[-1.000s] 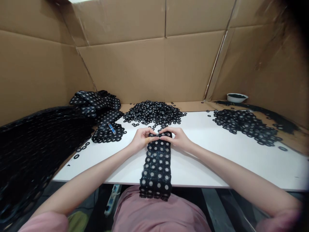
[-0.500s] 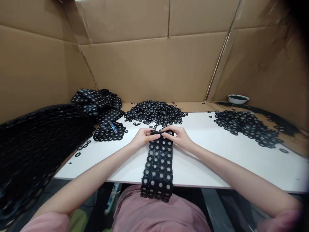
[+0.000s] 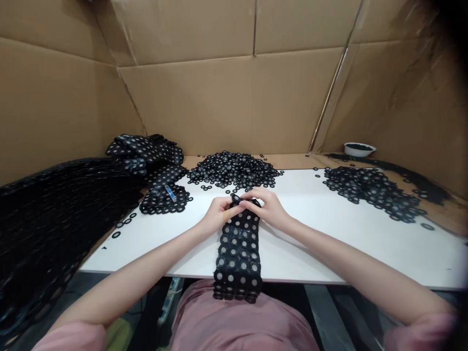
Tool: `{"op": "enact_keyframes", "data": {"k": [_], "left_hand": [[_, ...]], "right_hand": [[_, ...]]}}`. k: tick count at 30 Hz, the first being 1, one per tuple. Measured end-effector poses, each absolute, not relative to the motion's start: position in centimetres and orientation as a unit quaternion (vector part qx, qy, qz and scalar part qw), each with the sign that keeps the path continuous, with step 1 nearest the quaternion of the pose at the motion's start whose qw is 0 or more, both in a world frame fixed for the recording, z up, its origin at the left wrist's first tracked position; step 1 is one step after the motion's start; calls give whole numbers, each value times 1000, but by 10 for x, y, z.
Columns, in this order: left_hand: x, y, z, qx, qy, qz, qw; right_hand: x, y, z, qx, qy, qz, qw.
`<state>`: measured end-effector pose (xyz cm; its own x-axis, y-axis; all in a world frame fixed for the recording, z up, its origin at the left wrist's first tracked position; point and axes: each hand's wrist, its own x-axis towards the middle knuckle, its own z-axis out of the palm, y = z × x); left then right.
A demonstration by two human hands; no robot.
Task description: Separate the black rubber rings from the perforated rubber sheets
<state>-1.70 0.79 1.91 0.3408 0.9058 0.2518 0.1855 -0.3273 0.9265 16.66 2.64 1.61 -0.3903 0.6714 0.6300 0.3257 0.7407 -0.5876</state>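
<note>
A strip of linked black rings (image 3: 239, 243) runs from my hands over the near edge of the white board and hangs toward my lap. Its far end is pinched between the fingers of my left hand (image 3: 218, 213) at the left corner. My right hand (image 3: 266, 207) grips the same end from the right, its fingertips meeting the left ones. One black ring (image 3: 236, 199) stands up at the fingertips; whether it is joined to the strip I cannot tell. Small details between the fingers are hidden.
Loose black rings lie in a heap (image 3: 234, 168) behind my hands and in another pile (image 3: 373, 190) at the right. Folded ring sheeting (image 3: 146, 151) and a blue-and-white object (image 3: 170, 193) are on the left. A white bowl (image 3: 359, 149) stands at the back right, before cardboard walls (image 3: 219, 102).
My fingertips have drawn together at the strip's end, the right hand shifting slightly left. A ring now shows upright between them, and the strip's far end is bent more.
</note>
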Motion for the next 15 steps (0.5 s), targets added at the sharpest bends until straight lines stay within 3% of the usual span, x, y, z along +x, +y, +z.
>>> {"op": "enact_keyframes", "data": {"k": [15], "left_hand": [[-12,2,19,731,392,418,371]], "right_hand": [[154,19,11,-310,-717,355,514]]}}
